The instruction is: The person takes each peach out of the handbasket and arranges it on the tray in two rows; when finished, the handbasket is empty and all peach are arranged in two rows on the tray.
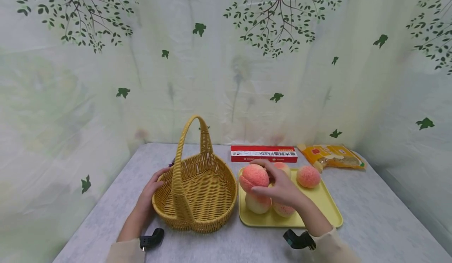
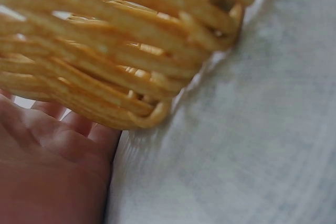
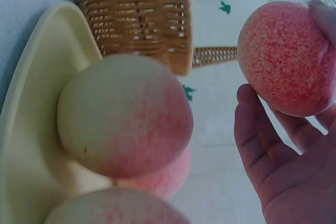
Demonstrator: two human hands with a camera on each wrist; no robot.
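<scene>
My right hand grips a pink-speckled peach and holds it just above the left end of a yellow tray. In the right wrist view the held peach sits between the thumb and curled fingers. Three more peaches lie on the tray; one is at its far right and two are near its front left. An empty wicker basket with a tall handle stands left of the tray. My left hand rests with flat fingers against the basket's left wall.
A red pasta box and an orange food packet lie at the back of the grey table. A pale curtain printed with green trees closes off the back and sides.
</scene>
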